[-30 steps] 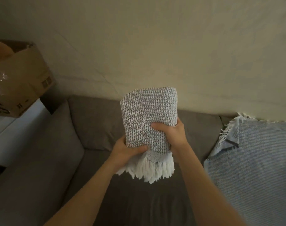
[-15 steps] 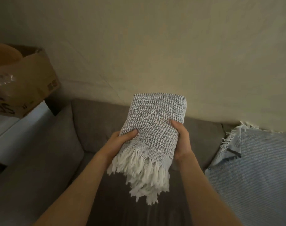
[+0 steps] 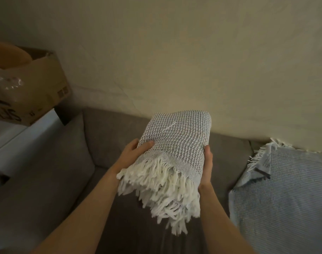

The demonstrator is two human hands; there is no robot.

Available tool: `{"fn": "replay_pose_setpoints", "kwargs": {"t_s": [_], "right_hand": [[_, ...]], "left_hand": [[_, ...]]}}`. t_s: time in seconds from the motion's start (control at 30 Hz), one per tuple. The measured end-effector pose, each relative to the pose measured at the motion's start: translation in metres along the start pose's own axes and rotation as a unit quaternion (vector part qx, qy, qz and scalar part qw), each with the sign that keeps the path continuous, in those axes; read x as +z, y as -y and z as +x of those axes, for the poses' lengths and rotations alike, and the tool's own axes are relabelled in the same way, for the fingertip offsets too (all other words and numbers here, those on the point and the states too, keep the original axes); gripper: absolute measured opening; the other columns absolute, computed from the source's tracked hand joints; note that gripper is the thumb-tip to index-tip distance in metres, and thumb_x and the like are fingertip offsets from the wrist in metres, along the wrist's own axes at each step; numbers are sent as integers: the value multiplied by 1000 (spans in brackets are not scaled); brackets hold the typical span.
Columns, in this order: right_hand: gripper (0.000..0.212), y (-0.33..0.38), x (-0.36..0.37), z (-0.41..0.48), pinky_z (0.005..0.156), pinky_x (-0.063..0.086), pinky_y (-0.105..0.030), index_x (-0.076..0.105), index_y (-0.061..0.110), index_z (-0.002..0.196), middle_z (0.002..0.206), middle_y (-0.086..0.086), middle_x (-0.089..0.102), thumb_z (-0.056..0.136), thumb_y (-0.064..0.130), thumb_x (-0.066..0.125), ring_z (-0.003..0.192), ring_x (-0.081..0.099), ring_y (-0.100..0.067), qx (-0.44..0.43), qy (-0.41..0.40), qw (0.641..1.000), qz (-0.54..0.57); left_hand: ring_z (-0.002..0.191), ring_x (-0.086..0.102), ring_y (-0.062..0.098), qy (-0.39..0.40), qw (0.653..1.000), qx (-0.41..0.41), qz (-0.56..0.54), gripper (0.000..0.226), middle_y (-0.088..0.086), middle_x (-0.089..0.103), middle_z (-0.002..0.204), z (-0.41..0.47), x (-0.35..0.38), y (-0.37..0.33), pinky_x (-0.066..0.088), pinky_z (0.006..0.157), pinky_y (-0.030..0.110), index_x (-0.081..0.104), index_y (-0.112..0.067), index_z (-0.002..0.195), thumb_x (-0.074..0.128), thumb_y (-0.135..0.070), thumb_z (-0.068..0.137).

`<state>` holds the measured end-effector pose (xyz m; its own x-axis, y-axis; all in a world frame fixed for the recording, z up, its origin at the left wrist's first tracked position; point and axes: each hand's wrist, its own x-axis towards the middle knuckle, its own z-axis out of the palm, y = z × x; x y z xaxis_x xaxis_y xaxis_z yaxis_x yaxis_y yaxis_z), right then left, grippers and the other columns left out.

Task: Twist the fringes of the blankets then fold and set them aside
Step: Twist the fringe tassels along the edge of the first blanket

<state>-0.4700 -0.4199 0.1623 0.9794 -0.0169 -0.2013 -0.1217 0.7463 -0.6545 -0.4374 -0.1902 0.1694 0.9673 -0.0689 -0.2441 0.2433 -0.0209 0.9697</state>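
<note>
Folded grey blanket is held up over the sofa seat, between both my grips. My left grip grasps its left edge, thumb on top, fingers hidden underneath. My right grip grasps the right edge, thumb up along the side, the other fingers hidden. The white fringe hangs off the near end toward me, loose and drooping. One stray white thread lies on the blanket's top face. The folded end points at the wall.

The sofa is grey, with its armrest on the left. A blue blanket is spread on the sofa's right side, apart from the one I hold, with a frayed fringe at its upper left corner.

Container: an open cardboard box at upper left, sitting on a white surface beside the sofa arm. In it are crumpled clear plastic and a tan rounded thing, can't tell what that is. The dark print on the box side is not readable.
</note>
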Motion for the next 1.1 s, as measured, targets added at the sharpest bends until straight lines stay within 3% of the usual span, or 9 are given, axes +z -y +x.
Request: {"fn": "replay_pose_setpoints", "kwargs": {"t_s": [0.17,0.23,0.3,0.43,0.53,0.63,0.8,0.93,1.1], "right_hand": [[39,-7,-4,2,70,62,-33,69,14,114,98,-5,80,102,42,45,83,78,-19,45,7,999,-27],[34,-5,1,4,64,61,-28,65,12,113,89,-4,81,104,36,44,78,78,-17,86,29,994,-68],[42,-4,9,5,79,62,-37,63,11,130,107,-10,81,97,38,56,93,79,-25,144,48,983,-101],[63,-21,13,19,110,50,-57,59,12,142,131,-19,72,89,41,74,121,69,-39,207,50,968,-131],[66,-45,13,24,114,46,-58,59,15,143,135,-19,70,89,46,80,124,68,-40,233,49,961,-140],[77,-77,19,30,109,51,-59,56,22,145,134,-14,71,80,45,90,121,70,-37,231,45,953,-190],[75,-130,43,52,99,58,-60,57,25,141,127,-8,75,75,20,93,113,74,-34,193,25,944,-266],[84,-192,85,81,93,61,-59,56,29,138,123,-5,76,65,15,95,106,77,-32,185,-11,937,-297],[67,-305,162,124,90,63,-54,63,27,128,115,-2,78,68,15,88,102,77,-27,183,-23,924,-336]], "left_hand": [[130,65,17,87,982,-119,-117,47,-2,67,144,-19,2,17,45,116,41,62,-30,140,67,-49,98],[119,72,14,90,977,-144,-132,38,-5,75,131,-27,-1,19,51,106,35,65,-29,133,63,-47,100],[99,79,12,93,970,-157,-159,25,-4,82,110,-30,-10,24,57,87,31,68,-25,121,61,-40,102],[121,72,22,72,984,-142,-85,59,2,76,130,-29,-28,31,50,110,42,66,-23,135,84,-49,85],[113,74,18,-15,996,-81,-24,38,-3,79,121,-23,-39,38,56,93,33,72,-28,126,80,-36,90],[102,75,9,-82,995,-52,17,29,-14,79,110,-25,-57,40,57,85,32,73,-37,119,79,-38,90],[105,74,20,-100,990,-89,53,21,-5,79,110,-11,-110,46,59,94,42,73,-30,111,76,-34,91],[105,73,24,-133,977,-156,51,55,2,73,119,10,-179,57,60,91,44,63,-21,127,79,-44,80],[123,58,15,-202,962,-70,171,57,-9,61,133,38,-281,57,45,104,32,54,-24,147,71,-25,93]]}}
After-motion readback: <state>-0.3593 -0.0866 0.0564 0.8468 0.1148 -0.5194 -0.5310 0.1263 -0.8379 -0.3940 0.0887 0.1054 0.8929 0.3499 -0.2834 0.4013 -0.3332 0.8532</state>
